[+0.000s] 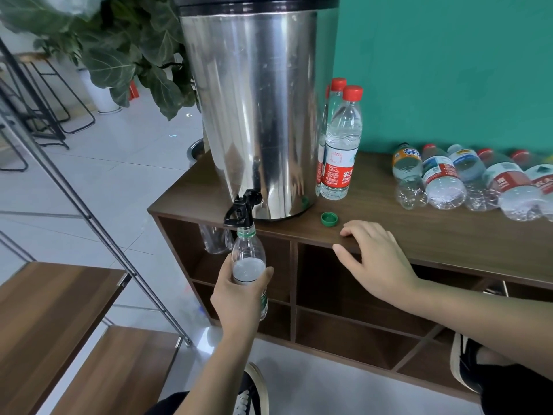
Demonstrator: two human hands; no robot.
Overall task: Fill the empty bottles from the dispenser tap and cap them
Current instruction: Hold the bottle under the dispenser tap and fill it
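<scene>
A tall steel dispenser (254,109) stands on the left end of a wooden shelf unit (449,235). Its black tap (241,209) juts over the front edge. My left hand (239,298) grips a clear bottle with a green neck ring (248,259), its mouth right under the tap; water shows inside up to near the shoulder. A loose green cap (329,218) lies on the shelf top. My right hand (377,256) rests flat on the shelf's front edge, fingers apart, holding nothing, just right of the cap.
Two upright red-capped bottles (341,145) stand right of the dispenser. Several bottles (466,181) lie on their sides at the right, against a teal wall. Cubby shelves open below. A leafy plant (125,49), stools and a metal rail are to the left.
</scene>
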